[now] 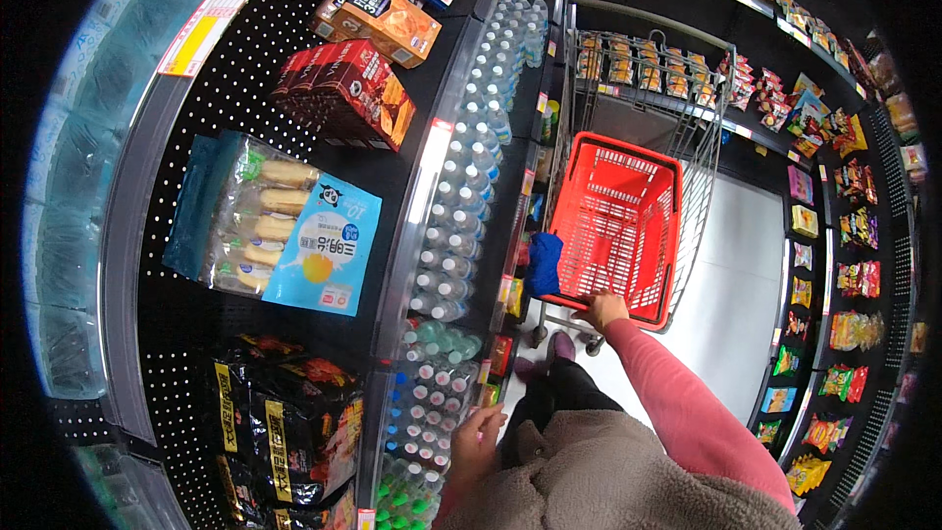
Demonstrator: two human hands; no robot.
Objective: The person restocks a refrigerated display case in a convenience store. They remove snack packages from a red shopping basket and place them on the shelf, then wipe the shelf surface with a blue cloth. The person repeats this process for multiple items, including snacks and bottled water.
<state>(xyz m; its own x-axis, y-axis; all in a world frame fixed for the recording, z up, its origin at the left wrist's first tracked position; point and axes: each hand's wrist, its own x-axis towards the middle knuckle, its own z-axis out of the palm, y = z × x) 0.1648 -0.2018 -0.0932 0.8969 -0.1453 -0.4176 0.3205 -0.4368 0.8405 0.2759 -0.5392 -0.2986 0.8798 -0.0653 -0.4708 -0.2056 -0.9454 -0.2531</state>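
My right hand (607, 311) is closed over the dark bar at the near end of a wire shopping cart (703, 184). The basket's rim lies so close that bar and rim partly merge. Inside the cart rests a red plastic shopping basket (589, 235) with slotted walls and no goods visible in it. A blue cloth-like bundle (544, 263) hangs at the basket's near left corner. Low on the left, my left hand (478, 434) holds nothing, its fingers slightly apart. It is beside a shelf with rows of capped plastic bottles (438, 412).
Left shelves carry a blue bag of sandwich cakes (324, 250), red boxes (353, 92), an orange box (386, 22) and black packs (294, 434). Clear water bottles (464, 213) line the shelf beside the cart. Bagged snacks (857, 276) fill the right shelves. White floor (736, 258) lies between.
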